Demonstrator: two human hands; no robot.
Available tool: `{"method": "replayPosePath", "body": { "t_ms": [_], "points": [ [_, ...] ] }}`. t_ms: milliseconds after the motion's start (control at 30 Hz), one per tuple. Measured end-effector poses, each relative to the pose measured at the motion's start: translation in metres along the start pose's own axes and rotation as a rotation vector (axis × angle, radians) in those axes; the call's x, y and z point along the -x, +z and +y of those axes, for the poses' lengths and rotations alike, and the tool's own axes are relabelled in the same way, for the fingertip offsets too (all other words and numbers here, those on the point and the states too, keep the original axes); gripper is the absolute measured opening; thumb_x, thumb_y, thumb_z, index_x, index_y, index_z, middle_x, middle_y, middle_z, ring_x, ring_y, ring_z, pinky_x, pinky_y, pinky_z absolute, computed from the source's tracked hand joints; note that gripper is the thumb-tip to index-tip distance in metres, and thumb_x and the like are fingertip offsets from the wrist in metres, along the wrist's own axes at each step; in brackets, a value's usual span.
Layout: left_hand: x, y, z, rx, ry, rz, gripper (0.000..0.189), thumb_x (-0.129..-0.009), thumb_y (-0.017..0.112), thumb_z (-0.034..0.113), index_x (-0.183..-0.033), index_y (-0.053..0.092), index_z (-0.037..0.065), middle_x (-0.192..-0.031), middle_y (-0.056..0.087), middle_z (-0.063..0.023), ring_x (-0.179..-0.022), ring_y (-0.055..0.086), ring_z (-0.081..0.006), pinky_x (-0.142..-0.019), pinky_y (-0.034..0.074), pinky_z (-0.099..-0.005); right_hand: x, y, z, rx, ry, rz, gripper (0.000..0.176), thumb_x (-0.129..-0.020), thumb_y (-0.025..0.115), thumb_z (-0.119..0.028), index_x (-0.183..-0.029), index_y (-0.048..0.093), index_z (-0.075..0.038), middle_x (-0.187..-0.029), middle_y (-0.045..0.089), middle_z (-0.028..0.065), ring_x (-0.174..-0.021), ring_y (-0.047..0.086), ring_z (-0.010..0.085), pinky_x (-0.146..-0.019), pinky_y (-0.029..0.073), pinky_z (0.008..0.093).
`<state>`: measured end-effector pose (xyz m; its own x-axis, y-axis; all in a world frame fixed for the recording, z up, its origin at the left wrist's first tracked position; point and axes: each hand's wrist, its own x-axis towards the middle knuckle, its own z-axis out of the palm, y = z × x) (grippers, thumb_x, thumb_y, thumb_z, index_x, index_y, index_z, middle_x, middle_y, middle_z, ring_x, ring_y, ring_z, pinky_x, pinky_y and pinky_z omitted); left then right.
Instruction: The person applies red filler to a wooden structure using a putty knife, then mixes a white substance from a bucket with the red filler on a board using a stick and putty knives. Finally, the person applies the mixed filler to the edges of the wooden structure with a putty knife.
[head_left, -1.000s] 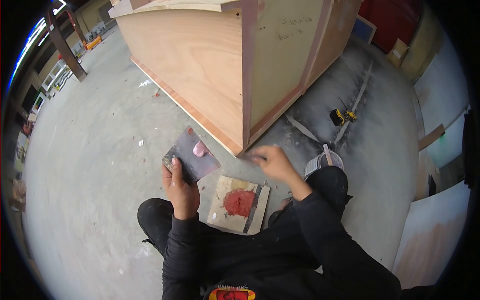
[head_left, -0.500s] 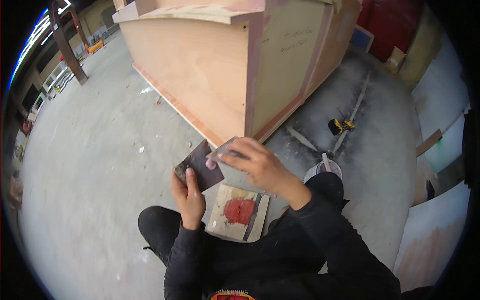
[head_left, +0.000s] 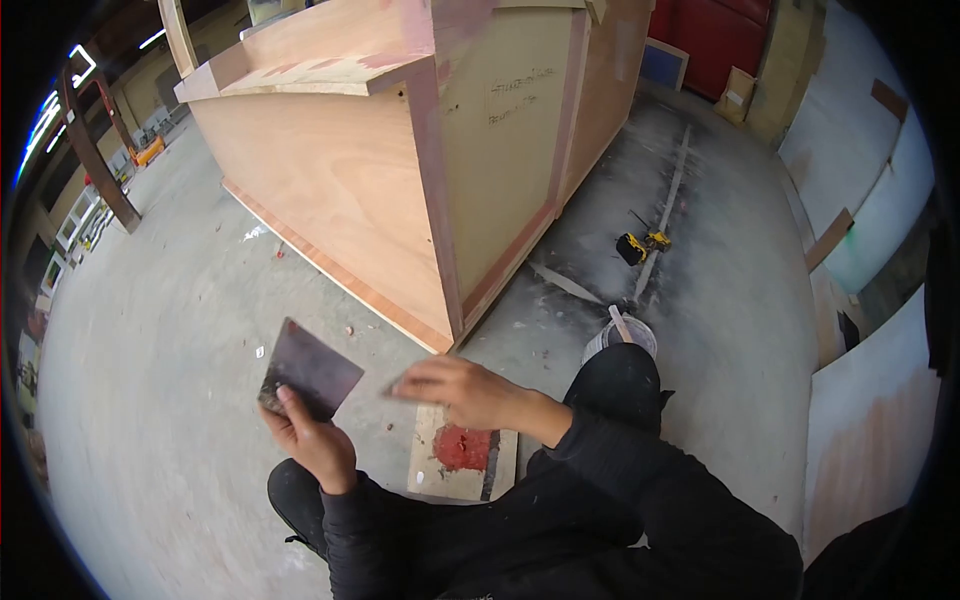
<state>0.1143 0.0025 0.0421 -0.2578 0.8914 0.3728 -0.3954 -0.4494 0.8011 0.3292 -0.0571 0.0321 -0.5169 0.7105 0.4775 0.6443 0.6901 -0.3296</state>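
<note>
While my left grip (head_left: 305,440) pinches the plate (head_left: 312,368) clear of the floor (head_left: 180,330), my right grip (head_left: 465,392) is closed on a blurred blade (head_left: 392,388) beside it. Step judged: loading filler (head_left: 462,447); next needs a level scoop off the board (head_left: 440,480).

Head camera: single wide-angle view.
Worn high, faces forward and down; left hand (head_left: 308,440) and right hand (head_left: 462,392) near, floor (head_left: 170,330) and plywood crate (head_left: 330,190) beyond.
</note>
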Motion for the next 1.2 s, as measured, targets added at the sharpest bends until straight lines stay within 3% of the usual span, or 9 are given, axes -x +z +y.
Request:
{"method": "replayPosePath", "body": {
  "t_ms": [67,133,233,533,600,1000,1067,1133,1200],
  "points": [
    [0.002,0.004,0.001,0.063,-0.069,0.005,0.021,-0.102,0.048,0.018,-0.118,0.052,0.005,-0.111,0.061,-0.007,-0.101,0.06,-0.0168,-0.086,0.051,-0.0346,-0.006,-0.003,0.005,-0.301,0.176,0.357,0.052,-0.076,0.061,0.009,-0.124,0.062,-0.009,-0.124,0.058,0.0099,-0.119,0.053,0.028,-0.099,0.045,0.0393],
    [0.014,0.016,0.0,0.144,-0.52,-0.002,0.023,-0.102,0.045,0.02,-0.12,0.051,0.007,-0.113,0.061,-0.0074,-0.099,0.062,-0.02,-0.084,0.054,-0.0369,-0.014,-0.009,-0.007,-0.338,0.16,0.393,0.055,-0.077,0.061,0.013,-0.128,0.057,-0.006,-0.127,0.055,0.0133,-0.12,0.052,0.0313,-0.102,0.043,0.0397],
    [0.028,0.027,-0.004,0.25,-0.698,-0.037,0.025,-0.103,0.042,0.019,-0.124,0.047,0.008,-0.115,0.06,-0.0095,-0.1,0.063,-0.0235,-0.081,0.057,-0.0426,-0.018,0.001,-0.017,-0.232,0.02,0.48,0.056,-0.078,0.063,0.006,-0.132,0.051,-0.002,-0.13,0.049,0.0147,-0.12,0.049,0.0342,-0.104,0.041,0.0415],
    [0.028,0.03,-0.001,0.359,-0.58,0.041,0.022,-0.102,0.045,0.015,-0.121,0.048,0.006,-0.11,0.061,-0.0082,-0.097,0.063,-0.0202,-0.086,0.054,-0.0366,0.016,-0.002,0.008,-0.039,0.229,0.202,0.046,-0.075,0.06,0.005,-0.121,0.059,-0.002,-0.123,0.055,0.0138,-0.118,0.051,0.0335,-0.102,0.043,0.0421],
    [0.023,0.026,-0.004,0.2,-0.314,-0.011,0.02,-0.101,0.047,0.014,-0.119,0.05,0.005,-0.108,0.062,-0.0068,-0.097,0.062,-0.0172,-0.085,0.053,-0.0337,0.015,-0.013,0.018,-0.019,0.241,0.282,0.047,-0.071,0.059,0.008,-0.117,0.062,-0.002,-0.121,0.057,0.0117,-0.116,0.052,0.0327,-0.101,0.044,0.0411],
    [0.017,0.013,-0.009,-0.176,-0.015,0.076,0.02,-0.102,0.049,0.016,-0.113,0.054,0.001,-0.104,0.06,-0.0046,-0.094,0.054,-0.0101,-0.086,0.044,-0.0251,-0.011,-0.013,-0.01,-0.083,-0.057,0.0,0.05,-0.075,0.057,0.004,-0.122,0.062,-0.01,-0.115,0.063,0.0102,-0.11,0.056,0.0297,-0.097,0.046,0.038],
    [0.0,0.01,0.003,-0.054,0.09,0.178,0.021,-0.102,0.049,0.018,-0.113,0.054,0.001,-0.105,0.06,-0.0056,-0.094,0.055,-0.0109,-0.086,0.045,-0.0262,-0.02,-0.023,0.001,-0.157,-0.008,0.068,0.045,-0.079,0.054,0.005,-0.121,0.062,-0.007,-0.115,0.064,0.0116,-0.111,0.058,0.0292,-0.097,0.046,0.0375],
    [-0.006,0.0,0.009,-0.001,0.004,0.174,0.019,-0.102,0.049,0.017,-0.112,0.052,0.002,-0.106,0.06,-0.0064,-0.095,0.057,-0.0118,-0.086,0.048,-0.0273,-0.044,-0.06,0.013,-0.268,0.177,0.517,0.031,-0.082,0.058,0.002,-0.112,0.064,-0.001,-0.118,0.062,0.0198,-0.116,0.056,0.0321,-0.095,0.047,0.0399],
    [-0.006,-0.009,0.002,0.038,-0.062,0.146,0.019,-0.102,0.048,0.018,-0.112,0.052,0.002,-0.106,0.06,-0.0067,-0.095,0.058,-0.0121,-0.086,0.049,-0.028,-0.054,-0.087,0.035,0.142,0.332,0.647,0.019,-0.091,0.055,-0.005,-0.106,0.062,0.004,-0.111,0.063,0.0262,-0.107,0.064,0.0301,-0.083,0.051,0.0375]
  ]
}}
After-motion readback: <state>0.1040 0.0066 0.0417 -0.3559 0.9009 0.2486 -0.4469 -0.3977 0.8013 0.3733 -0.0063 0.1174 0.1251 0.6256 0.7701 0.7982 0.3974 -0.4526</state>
